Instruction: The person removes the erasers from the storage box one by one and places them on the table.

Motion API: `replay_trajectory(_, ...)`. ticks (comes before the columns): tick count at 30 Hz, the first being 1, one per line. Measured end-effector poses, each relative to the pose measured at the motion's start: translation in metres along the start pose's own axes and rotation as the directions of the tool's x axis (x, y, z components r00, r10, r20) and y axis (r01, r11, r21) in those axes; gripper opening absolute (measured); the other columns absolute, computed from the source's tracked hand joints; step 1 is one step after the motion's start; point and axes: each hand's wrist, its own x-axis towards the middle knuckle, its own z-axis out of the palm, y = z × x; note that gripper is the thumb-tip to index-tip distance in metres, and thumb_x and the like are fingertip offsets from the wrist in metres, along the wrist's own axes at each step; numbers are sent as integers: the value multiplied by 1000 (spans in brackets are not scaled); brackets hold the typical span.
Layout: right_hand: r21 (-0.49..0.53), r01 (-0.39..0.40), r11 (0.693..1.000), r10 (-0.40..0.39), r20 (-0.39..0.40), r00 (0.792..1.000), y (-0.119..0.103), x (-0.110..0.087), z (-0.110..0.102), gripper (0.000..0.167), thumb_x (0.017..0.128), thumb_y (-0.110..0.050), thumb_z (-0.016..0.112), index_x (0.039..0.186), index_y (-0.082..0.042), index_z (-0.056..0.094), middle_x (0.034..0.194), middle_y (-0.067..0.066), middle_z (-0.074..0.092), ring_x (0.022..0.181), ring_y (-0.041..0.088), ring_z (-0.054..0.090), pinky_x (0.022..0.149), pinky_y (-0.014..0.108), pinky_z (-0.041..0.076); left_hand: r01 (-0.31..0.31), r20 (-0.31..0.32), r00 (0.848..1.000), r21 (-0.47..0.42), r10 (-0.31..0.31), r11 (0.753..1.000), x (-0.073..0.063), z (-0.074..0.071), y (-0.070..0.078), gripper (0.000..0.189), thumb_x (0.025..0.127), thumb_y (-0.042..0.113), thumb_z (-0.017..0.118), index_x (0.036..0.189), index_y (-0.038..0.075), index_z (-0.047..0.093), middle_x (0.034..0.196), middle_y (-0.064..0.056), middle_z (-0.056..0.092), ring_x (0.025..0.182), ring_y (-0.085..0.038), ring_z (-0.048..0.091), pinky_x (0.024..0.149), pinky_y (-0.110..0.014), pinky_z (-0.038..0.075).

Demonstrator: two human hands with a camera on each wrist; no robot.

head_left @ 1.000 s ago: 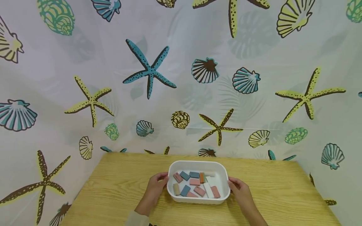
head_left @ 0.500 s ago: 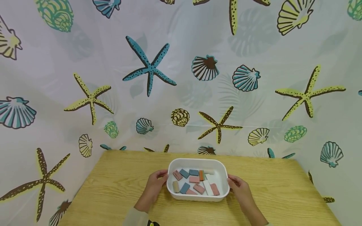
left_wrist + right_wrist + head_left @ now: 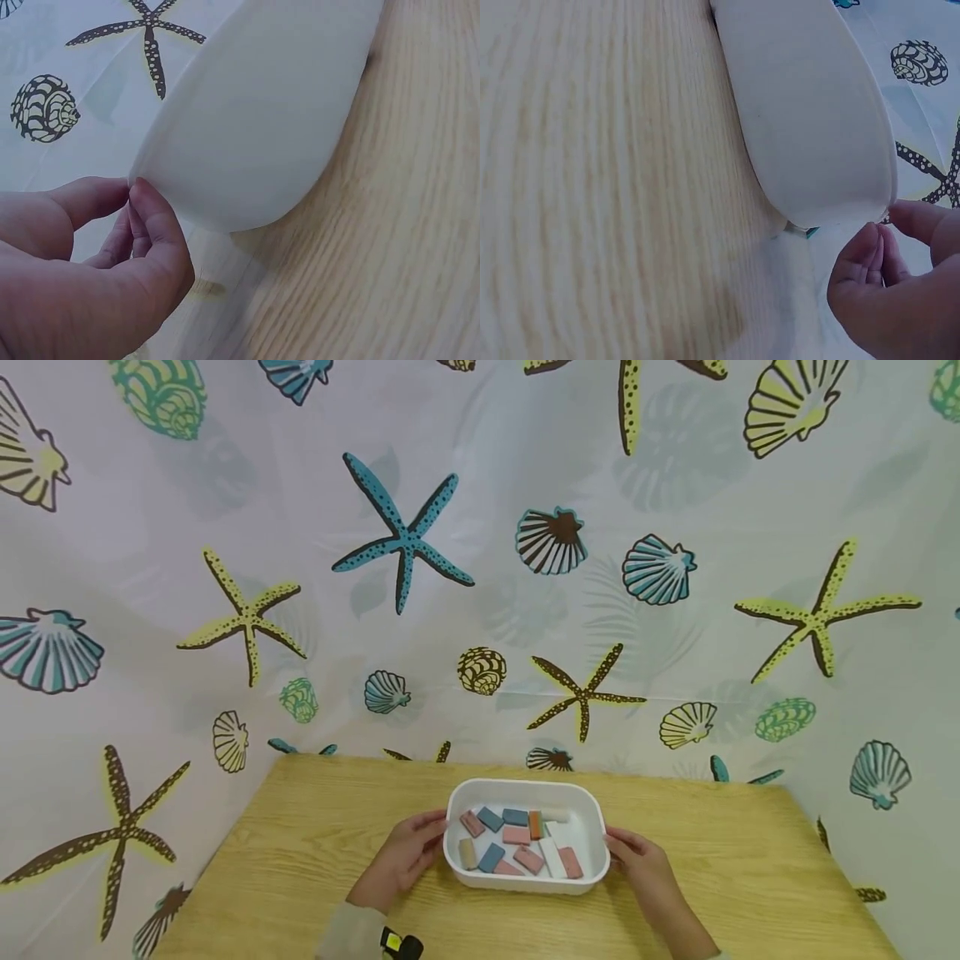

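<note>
A white oval-cornered plastic tub (image 3: pixel 528 885) rests on the wooden table in the head view. Inside it lie several small eraser-like blocks, among them a pink block (image 3: pixel 517 835), a blue block (image 3: pixel 491 858), a long white block (image 3: pixel 552 858), a tan block (image 3: pixel 467 853) and an orange-and-green block (image 3: pixel 536 825). At the tub's left end my left hand (image 3: pixel 112 277) pinches the rim between thumb and fingertips. My right hand (image 3: pixel 900 292) pinches the rim at the opposite end, its thumb on top. The fingers' undersides are partly hidden in the head view.
The light wooden table (image 3: pixel 315 827) reaches back to a white curtain (image 3: pixel 480 610) printed with starfish and shells, which also hangs along both sides. A small black and yellow device (image 3: pixel 401 943) sits by my left wrist at the bottom edge.
The tub stays in place between both hands. My left wrist has shifted slightly to the left, and the black and yellow device shows more. The head view has tilted a little.
</note>
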Motion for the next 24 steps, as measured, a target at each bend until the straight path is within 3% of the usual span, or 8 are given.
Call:
replay_trajectory(3,-149,87,985,-92,-29,995,-9,-3,0,38,90,-25,63,117,2,59,105,9,62,87,12,57,71,24,51,33,14,999,-31,-33,999,1,-2,3,46,91,16,60,132,-2,47,123,-18,52,96,-16,54,80,-24,49)
replay_trajectory(6,-309,219,925,-240,-31,970,-23,-8,3,28,90,-20,64,110,-1,64,100,9,64,87,15,57,70,22,50,48,19,999,-50,-47,998,3,-3,7,46,91,15,61,131,-1,48,119,-17,54,89,-15,54,77,-23,50)
replay_trajectory(10,-412,329,850,-352,21,936,-42,-16,12,19,88,-13,64,105,-2,66,94,7,65,87,18,60,70,21,51,50,31,998,-79,-47,996,3,-5,8,45,91,12,61,130,-3,47,114,-17,55,86,-14,54,74,-22,50)
replay_trajectory(16,-489,348,800,-329,128,936,-55,-21,26,16,85,-9,66,99,-1,67,87,3,66,83,18,62,69,27,52,47,35,998,-92,-43,995,2,-6,7,44,91,11,60,130,-4,46,113,-17,56,87,-15,55,72,-22,50)
replay_trajectory(24,-584,358,729,-301,197,933,-49,-9,43,16,82,-6,66,94,3,66,80,3,63,77,17,60,69,35,51,41,32,999,-23,-41,999,1,-5,4,44,91,13,60,130,-4,47,111,-16,58,84,-14,57,71,-22,51)
